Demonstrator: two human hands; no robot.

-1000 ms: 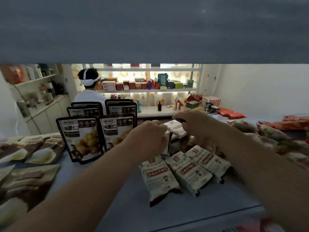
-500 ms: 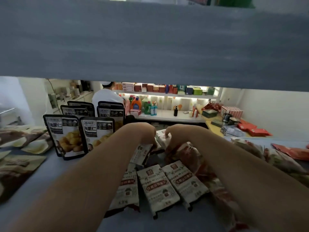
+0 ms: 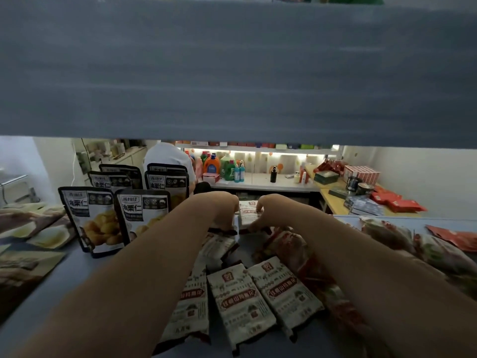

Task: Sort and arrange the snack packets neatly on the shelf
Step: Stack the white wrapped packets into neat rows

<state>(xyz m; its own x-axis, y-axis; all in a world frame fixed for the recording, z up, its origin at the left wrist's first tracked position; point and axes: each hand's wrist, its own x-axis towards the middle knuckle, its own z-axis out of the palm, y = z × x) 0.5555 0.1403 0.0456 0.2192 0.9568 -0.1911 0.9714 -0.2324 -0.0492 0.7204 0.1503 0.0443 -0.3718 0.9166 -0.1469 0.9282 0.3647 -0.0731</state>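
Note:
Both my arms reach deep onto the grey shelf point(image 3: 77, 270). My right hand point(image 3: 271, 210) grips a white-and-brown snack packet point(image 3: 247, 213) standing upright at the back. My left hand point(image 3: 222, 210) is curled over the packets just left of it; what it holds is hidden. Three of the same white packets point(image 3: 241, 303) lie flat in a row at the front between my forearms. Black chestnut pouches point(image 3: 93, 218) stand upright in rows on the left.
The shelf board above point(image 3: 232, 68) fills the top half of the view. Brown flat packets point(image 3: 28, 259) lie at far left, red-patterned packets point(image 3: 387, 236) at right. Beyond the shelf a person in white point(image 3: 167, 156) stands at a counter with bottles.
My head dropped, so the upper board covers more of the view. Both hands moved down and toward the back, and the white packet now stands upright there.

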